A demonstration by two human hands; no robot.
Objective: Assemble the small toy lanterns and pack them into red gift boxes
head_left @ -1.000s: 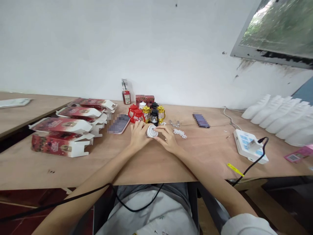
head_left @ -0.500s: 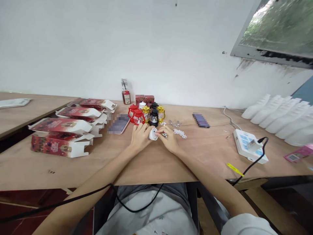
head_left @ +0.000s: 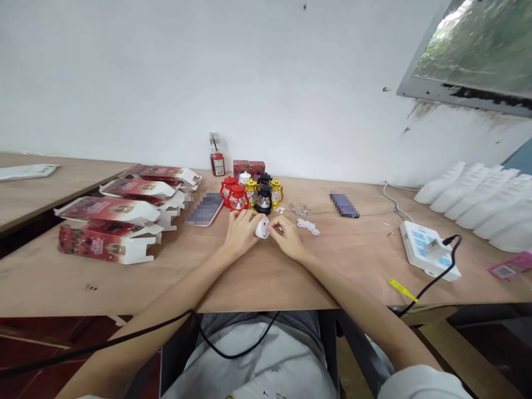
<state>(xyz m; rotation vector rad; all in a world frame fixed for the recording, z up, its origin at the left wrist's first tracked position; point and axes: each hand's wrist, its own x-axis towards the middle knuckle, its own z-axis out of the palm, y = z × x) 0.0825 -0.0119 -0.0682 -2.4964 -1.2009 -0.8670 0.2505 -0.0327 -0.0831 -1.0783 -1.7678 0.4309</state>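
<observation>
A small white toy lantern (head_left: 262, 227) lies on its side between my two hands, its underside turned to the right. My left hand (head_left: 241, 231) is wrapped round its left side. Fingertips of my right hand (head_left: 286, 237) pinch at its base. What the right fingers hold, if anything, is too small to make out. Just behind my hands stands a cluster of little lanterns (head_left: 251, 193) in red, gold, black and white. Small white and metal parts (head_left: 306, 225) lie on the wooden table (head_left: 257, 277) to the right of my right hand.
Several open red-and-white cartons (head_left: 116, 221) are piled at the left. A phone (head_left: 204, 209) lies beside them and another (head_left: 343, 204) further right. A white power strip (head_left: 428, 249) with a black cable sits at the right, near white bottles (head_left: 477, 199). A small bottle (head_left: 216, 158) stands by the wall.
The white lantern has been tipped from facing up to lying sideways between my hands. My right fingers have moved onto its base. The view has shifted a little.
</observation>
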